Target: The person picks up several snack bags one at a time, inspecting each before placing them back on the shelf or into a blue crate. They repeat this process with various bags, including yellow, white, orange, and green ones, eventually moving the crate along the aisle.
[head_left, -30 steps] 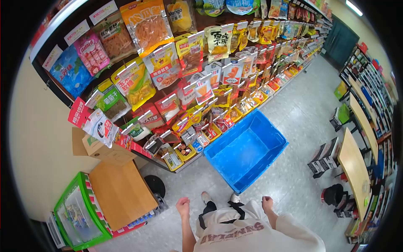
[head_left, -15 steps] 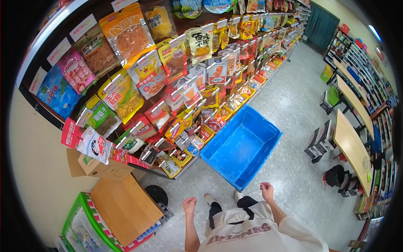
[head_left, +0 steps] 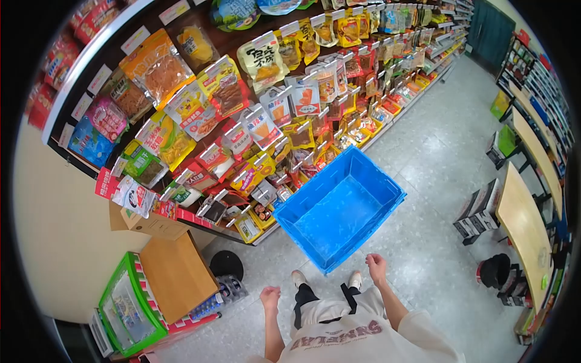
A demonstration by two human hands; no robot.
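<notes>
A blue plastic crate (head_left: 346, 212) with nothing in it lies before me, its open top facing up. My right hand (head_left: 376, 267) hangs just short of the crate's near right side, apart from it, its fingers loosely curled round nothing. Lower and to the left, my left hand (head_left: 270, 297) hangs beside my body with its fingers curled in, also holding nothing. Along the crate's left side runs a snack rack (head_left: 260, 233) hung with packets, among them an orange bag (head_left: 158, 68) and a red-and-yellow bag (head_left: 224, 88). Neither hand touches the rack.
At the lower left are a wooden board (head_left: 175, 275), a green-framed freezer (head_left: 130, 308), a cardboard box (head_left: 154, 225) and a round black object (head_left: 227, 265). On the right stand pale wooden tables (head_left: 520, 221), stacked boxes (head_left: 478, 212) and a black bin (head_left: 495, 270). Grey floor tiles (head_left: 426, 199) run between.
The view has shifted, with the right-hand tables moving outward and the crate slightly left and up. Both hands stay low and curled; the right appears a little nearer the crate.
</notes>
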